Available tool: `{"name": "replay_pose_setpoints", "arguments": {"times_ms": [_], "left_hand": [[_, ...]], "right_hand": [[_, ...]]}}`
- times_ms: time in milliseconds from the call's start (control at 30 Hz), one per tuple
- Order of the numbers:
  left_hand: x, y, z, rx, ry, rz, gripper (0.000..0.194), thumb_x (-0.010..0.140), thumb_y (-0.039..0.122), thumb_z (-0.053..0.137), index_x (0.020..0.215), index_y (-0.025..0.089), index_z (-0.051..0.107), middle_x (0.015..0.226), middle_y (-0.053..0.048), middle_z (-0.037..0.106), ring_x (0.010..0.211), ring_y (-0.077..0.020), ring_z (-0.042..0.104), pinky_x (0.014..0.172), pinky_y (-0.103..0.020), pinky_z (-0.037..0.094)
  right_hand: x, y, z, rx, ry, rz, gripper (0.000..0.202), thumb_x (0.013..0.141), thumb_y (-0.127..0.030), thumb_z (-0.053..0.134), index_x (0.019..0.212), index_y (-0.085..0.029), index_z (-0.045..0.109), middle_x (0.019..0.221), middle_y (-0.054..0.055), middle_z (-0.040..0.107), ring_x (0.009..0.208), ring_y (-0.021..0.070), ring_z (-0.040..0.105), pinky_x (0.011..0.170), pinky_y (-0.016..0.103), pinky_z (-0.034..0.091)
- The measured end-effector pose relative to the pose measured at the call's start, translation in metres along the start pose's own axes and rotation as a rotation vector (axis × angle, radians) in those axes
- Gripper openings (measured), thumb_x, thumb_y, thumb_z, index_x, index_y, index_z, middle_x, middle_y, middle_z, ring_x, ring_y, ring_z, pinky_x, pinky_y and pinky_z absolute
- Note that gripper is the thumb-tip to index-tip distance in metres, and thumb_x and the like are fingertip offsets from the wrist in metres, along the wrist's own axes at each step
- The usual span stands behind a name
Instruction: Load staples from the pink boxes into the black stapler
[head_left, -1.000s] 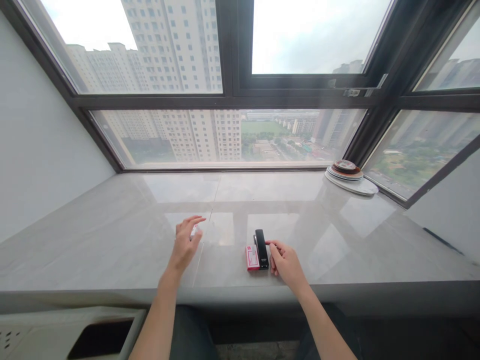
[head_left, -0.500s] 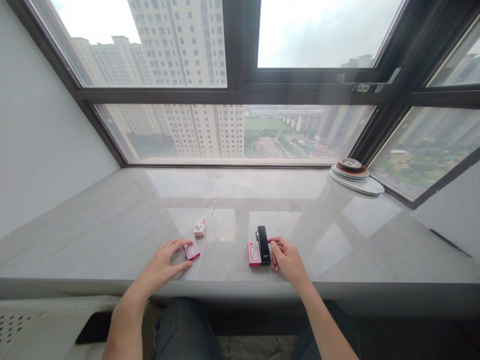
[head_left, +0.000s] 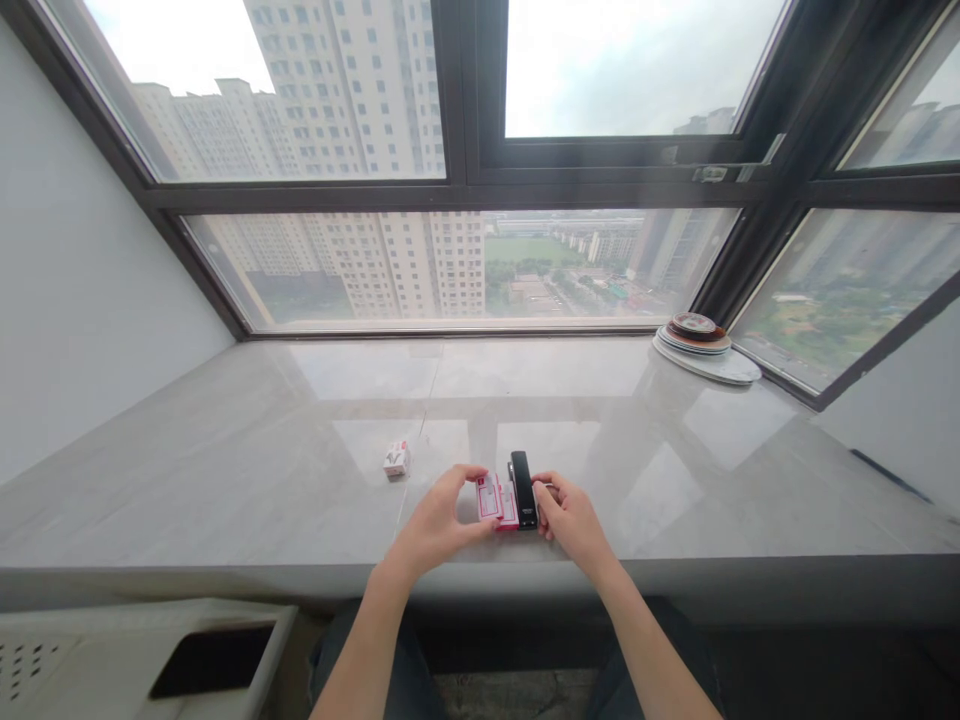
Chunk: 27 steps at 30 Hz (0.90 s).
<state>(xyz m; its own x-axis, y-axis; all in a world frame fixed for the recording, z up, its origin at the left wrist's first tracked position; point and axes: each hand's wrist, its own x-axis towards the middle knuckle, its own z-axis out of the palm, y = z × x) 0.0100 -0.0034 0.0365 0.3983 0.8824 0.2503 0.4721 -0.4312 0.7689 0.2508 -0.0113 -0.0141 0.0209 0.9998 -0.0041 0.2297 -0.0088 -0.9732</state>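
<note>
Between thumb and fingertips, my left hand (head_left: 442, 520) grips a small pink-and-white box (head_left: 489, 497). This box is against or just over the left side of a second pink-and-white box (head_left: 509, 505); whether they touch is unclear. A black stapler (head_left: 523, 490) lies along the second box's right side, pointing away from me. My right hand (head_left: 568, 515) is at the stapler's right side, fingers curled in and fingertips at its edge. Anything inside those curled fingers is hidden. Farther left on the sill stands a small white box with red and dark print (head_left: 396, 459).
The pale stone window sill (head_left: 247, 460) runs under a dark window frame (head_left: 465, 196). A stack of plates (head_left: 705, 352) stands in the far right corner. Below the front edge at left is a white perforated unit (head_left: 75, 650) with a dark opening.
My left hand has carried its pink-and-white box rightward, up to the box beside the stapler. My right hand stays at the stapler's right side. The view has shifted slightly.
</note>
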Motion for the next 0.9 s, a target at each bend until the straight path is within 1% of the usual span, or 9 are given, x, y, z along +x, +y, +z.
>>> {"name": "replay_pose_setpoints", "arguments": {"times_ms": [200,300,367,433,467,567,633,700,900], "left_hand": [[0.017,-0.001,0.041,-0.112,-0.12,-0.035,0.071,0.072,0.031,0.083,0.136,0.028,0.052,0.12,-0.005,0.066,0.102,-0.0236,0.065,0.09,-0.036,0.053],[0.014,-0.005,0.044,-0.107,-0.074,0.004,0.085,0.07,0.037,0.087,0.144,0.029,0.047,0.134,-0.008,0.06,0.12,-0.0272,0.058,0.103,-0.04,0.048],[0.011,-0.009,0.032,-0.05,-0.005,0.04,0.08,0.074,0.044,0.084,0.144,0.032,0.048,0.141,-0.007,0.055,0.13,-0.0276,0.051,0.11,-0.04,0.042],[0.011,-0.019,0.007,0.046,0.145,-0.003,0.051,0.087,0.05,0.069,0.134,0.03,0.058,0.132,-0.007,0.059,0.124,-0.0249,0.054,0.105,-0.038,0.044],[0.011,-0.027,-0.008,0.102,0.256,-0.07,0.039,0.094,0.051,0.058,0.125,0.028,0.063,0.121,-0.007,0.063,0.114,-0.0231,0.058,0.098,-0.036,0.047],[0.017,-0.059,-0.055,0.322,0.55,-0.43,0.045,0.097,0.055,0.044,0.122,0.022,0.062,0.091,-0.004,0.065,0.084,-0.0208,0.062,0.078,-0.032,0.047],[0.024,-0.076,-0.074,0.355,0.472,-0.519,0.048,0.095,0.056,0.044,0.123,0.022,0.062,0.08,-0.001,0.063,0.076,-0.0202,0.062,0.07,-0.029,0.045],[0.033,-0.084,-0.076,0.339,0.359,-0.506,0.046,0.094,0.056,0.044,0.115,0.022,0.066,0.071,0.001,0.061,0.069,-0.019,0.061,0.064,-0.027,0.042],[0.056,-0.056,-0.011,0.275,0.127,-0.344,0.045,0.098,0.06,0.038,0.108,0.029,0.068,0.073,0.003,0.068,0.069,-0.0171,0.063,0.064,-0.024,0.039]], "right_hand": [[-0.001,-0.001,-0.001,-0.057,-0.02,-0.01,0.043,0.098,-0.056,0.042,0.107,-0.02,0.064,0.055,-0.004,0.057,0.046,0.0147,0.056,0.045,0.023,0.043],[-0.002,-0.004,-0.003,-0.052,-0.023,0.01,0.049,0.098,-0.06,0.041,0.114,-0.02,0.064,0.058,-0.004,0.056,0.047,0.0142,0.054,0.044,0.023,0.039],[-0.004,-0.007,-0.006,-0.06,-0.002,0.02,0.054,0.097,-0.063,0.042,0.123,-0.02,0.062,0.06,-0.005,0.053,0.049,0.0136,0.05,0.046,0.024,0.038],[-0.008,-0.009,-0.01,-0.092,0.023,0.007,0.059,0.095,-0.064,0.047,0.133,-0.019,0.059,0.061,-0.006,0.05,0.054,0.0135,0.05,0.054,0.025,0.042],[-0.011,-0.009,-0.012,-0.114,0.021,-0.004,0.062,0.093,-0.064,0.051,0.137,-0.019,0.057,0.062,-0.006,0.049,0.058,0.0138,0.051,0.06,0.026,0.044],[-0.017,-0.012,-0.015,-0.19,-0.034,-0.006,0.077,0.084,-0.062,0.067,0.146,-0.019,0.05,0.065,-0.007,0.048,0.064,0.0146,0.052,0.069,0.028,0.046],[-0.019,-0.015,-0.016,-0.241,-0.083,0.022,0.089,0.077,-0.062,0.074,0.15,-0.019,0.046,0.066,-0.007,0.047,0.063,0.0145,0.05,0.064,0.027,0.043],[-0.019,-0.02,-0.016,-0.289,-0.122,0.036,0.098,0.072,-0.061,0.079,0.153,-0.018,0.042,0.066,-0.007,0.048,0.062,0.0144,0.049,0.059,0.025,0.04],[-0.015,-0.036,-0.011,-0.396,-0.205,-0.036,0.076,0.072,-0.047,0.081,0.14,-0.026,0.055,0.069,-0.005,0.062,0.063,0.0158,0.055,0.06,0.024,0.037]]}}
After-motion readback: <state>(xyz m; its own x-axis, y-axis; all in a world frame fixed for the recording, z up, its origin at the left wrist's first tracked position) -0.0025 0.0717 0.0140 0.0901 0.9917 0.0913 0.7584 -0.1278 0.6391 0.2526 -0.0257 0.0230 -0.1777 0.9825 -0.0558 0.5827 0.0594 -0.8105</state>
